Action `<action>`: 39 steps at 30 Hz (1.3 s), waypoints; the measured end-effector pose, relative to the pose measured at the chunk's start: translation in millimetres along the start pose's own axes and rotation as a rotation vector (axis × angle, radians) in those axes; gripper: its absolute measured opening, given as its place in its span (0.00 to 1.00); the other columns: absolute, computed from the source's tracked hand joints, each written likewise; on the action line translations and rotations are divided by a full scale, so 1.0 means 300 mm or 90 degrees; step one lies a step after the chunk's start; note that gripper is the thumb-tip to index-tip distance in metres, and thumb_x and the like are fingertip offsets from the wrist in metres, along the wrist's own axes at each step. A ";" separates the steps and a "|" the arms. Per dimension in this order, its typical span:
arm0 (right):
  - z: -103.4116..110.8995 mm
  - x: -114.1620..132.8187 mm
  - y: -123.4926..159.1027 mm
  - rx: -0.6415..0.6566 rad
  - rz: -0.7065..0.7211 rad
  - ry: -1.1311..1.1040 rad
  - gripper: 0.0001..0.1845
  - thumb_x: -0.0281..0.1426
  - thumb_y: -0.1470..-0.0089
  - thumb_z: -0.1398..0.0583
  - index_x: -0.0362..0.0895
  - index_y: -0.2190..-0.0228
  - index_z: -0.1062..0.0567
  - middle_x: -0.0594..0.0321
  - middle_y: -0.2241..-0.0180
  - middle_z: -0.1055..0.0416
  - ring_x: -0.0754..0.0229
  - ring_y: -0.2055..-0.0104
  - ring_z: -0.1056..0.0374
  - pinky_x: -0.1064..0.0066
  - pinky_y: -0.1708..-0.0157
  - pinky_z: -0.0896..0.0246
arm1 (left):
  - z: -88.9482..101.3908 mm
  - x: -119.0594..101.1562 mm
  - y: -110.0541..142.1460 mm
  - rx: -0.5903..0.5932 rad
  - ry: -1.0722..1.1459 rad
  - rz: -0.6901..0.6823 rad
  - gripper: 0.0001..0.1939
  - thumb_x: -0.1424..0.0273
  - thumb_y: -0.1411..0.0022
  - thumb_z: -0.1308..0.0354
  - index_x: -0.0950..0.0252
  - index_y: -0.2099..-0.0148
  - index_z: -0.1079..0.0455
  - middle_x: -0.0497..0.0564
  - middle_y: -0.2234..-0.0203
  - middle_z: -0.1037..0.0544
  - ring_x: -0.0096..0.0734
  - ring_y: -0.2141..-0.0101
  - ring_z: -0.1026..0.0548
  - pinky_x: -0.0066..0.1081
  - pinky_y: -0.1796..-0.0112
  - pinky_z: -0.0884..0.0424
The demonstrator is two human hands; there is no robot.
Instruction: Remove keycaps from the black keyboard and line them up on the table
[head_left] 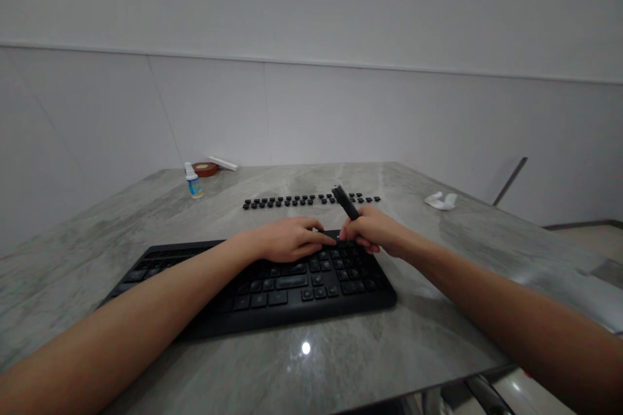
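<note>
A black keyboard (292,301) lies on the grey marbled table, reaching from the left to below my right hand. Across its upper part rests my left hand (292,240), fingers stretched out and apart; the index fingertip touches near the top edge, towards the right end. My right hand (372,230) is closed on a black pen-shaped tool (345,201), which tilts up and to the left. The tool's lower end is hidden by the fingers, close to the keyboard's top right keys. Behind the keyboard, small black keycaps (277,202) stand in two rows.
A small white spray bottle (193,181) with a blue label stands at the back left, before a round reddish-brown object (205,170) and a flat white piece (224,163). Crumpled white tissue (440,201) lies at right. A white wall (311,117) rises behind the table.
</note>
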State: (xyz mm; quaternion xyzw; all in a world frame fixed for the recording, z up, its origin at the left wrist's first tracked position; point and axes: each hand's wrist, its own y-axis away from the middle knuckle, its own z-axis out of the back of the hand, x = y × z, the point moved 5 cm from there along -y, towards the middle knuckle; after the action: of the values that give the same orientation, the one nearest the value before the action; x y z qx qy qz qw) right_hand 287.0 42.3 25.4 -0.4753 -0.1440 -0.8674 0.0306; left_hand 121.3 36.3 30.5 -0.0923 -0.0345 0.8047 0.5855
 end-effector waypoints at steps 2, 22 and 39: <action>-0.001 0.002 0.004 -0.004 0.002 -0.019 0.07 0.25 0.64 0.45 0.39 0.79 0.27 0.71 0.93 0.47 0.69 0.90 0.53 0.75 0.89 0.55 | -0.001 0.000 0.000 0.005 0.000 0.002 0.18 0.68 0.30 0.56 0.59 0.41 0.36 0.55 0.48 0.31 0.38 0.50 0.30 0.36 0.48 0.34; -0.054 -0.011 0.012 0.205 -0.022 -0.204 0.12 0.36 0.55 0.41 0.39 0.82 0.30 0.69 0.91 0.41 0.68 0.88 0.39 0.81 0.91 0.56 | -0.015 -0.002 -0.006 0.040 -0.022 0.003 0.21 0.69 0.30 0.59 0.56 0.37 0.41 0.55 0.49 0.32 0.37 0.50 0.32 0.35 0.47 0.37; -0.065 -0.004 0.000 0.202 0.073 -0.091 0.21 0.39 0.51 0.40 0.43 0.88 0.38 0.69 0.93 0.42 0.67 0.90 0.40 0.80 0.93 0.55 | -0.022 0.008 -0.008 0.008 0.022 -0.040 0.21 0.72 0.30 0.56 0.57 0.37 0.41 0.51 0.37 0.41 0.36 0.40 0.40 0.37 0.40 0.43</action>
State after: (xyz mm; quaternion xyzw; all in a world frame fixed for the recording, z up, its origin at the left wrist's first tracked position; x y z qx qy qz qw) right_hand 271.7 36.9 14.7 -0.5325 -0.2535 -0.7947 0.1439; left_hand 124.2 39.0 24.2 -0.1014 -0.0222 0.7846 0.6113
